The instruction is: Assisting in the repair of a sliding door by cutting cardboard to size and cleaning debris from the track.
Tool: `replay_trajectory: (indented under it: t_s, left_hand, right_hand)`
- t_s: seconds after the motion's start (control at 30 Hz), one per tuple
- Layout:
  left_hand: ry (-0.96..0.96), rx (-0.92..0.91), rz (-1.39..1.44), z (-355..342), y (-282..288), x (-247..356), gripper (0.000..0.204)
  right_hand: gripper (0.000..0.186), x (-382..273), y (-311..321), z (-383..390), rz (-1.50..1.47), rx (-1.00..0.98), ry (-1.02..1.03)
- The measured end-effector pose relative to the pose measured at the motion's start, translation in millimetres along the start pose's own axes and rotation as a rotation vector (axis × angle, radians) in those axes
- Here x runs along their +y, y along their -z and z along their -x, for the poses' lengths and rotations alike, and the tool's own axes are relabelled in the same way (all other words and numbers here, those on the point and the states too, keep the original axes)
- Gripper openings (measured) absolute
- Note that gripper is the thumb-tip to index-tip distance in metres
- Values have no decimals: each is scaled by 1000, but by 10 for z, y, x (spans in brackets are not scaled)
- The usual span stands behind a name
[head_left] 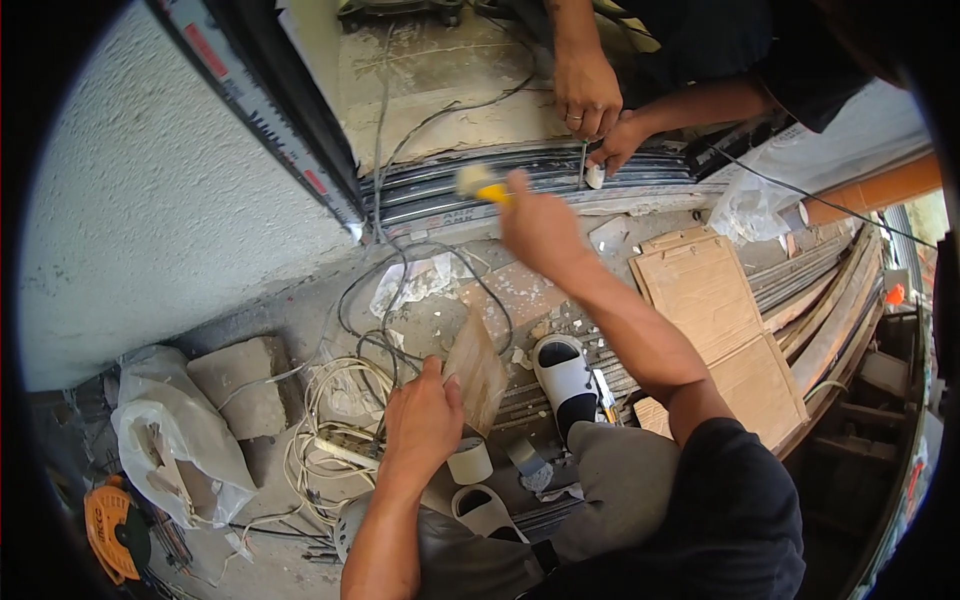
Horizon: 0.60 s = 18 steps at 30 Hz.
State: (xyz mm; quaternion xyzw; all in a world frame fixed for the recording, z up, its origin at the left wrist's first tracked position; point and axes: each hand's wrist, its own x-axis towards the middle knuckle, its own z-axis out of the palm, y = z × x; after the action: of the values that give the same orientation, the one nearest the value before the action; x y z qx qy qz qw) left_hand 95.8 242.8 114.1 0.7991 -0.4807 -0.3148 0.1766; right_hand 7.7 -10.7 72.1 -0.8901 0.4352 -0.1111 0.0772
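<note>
My right hand (540, 225) is stretched forward over the dark sliding-frame track (430, 200), closed around a brush (485, 187) with a yellow handle and pale bristles, blurred by motion. The brush is just above the track's near left part. Lower down, my left hand (425, 415) grips the edge of a thin brown wooden board (474, 375), which stands tilted above the floor. At the track's right part, another person's two hands (600, 115) work with a thin metal rod, perhaps a screwdriver (583, 165); its tip reaches the track.
Tangled cables (335, 390) lie left of my left hand, near a concrete block (240, 385), a plastic bag (180, 435) and an orange power tool (115, 530). A tape roll (470, 461) lies between my feet. Flattened cardboard (710, 310) and wooden strips (835, 310) lie at right.
</note>
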Motion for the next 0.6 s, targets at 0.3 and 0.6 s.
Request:
replay_trajectory:
  t_s: [0.3,0.6]
  left_hand:
    - [61,-21,-27,27,96,-34,25]
    - [66,-25,-1,53,50,-75,26]
  right_hand:
    - [21,1080,-154,73,-12,123,-134]
    - [18,110,-16,79,-408,63,-15]
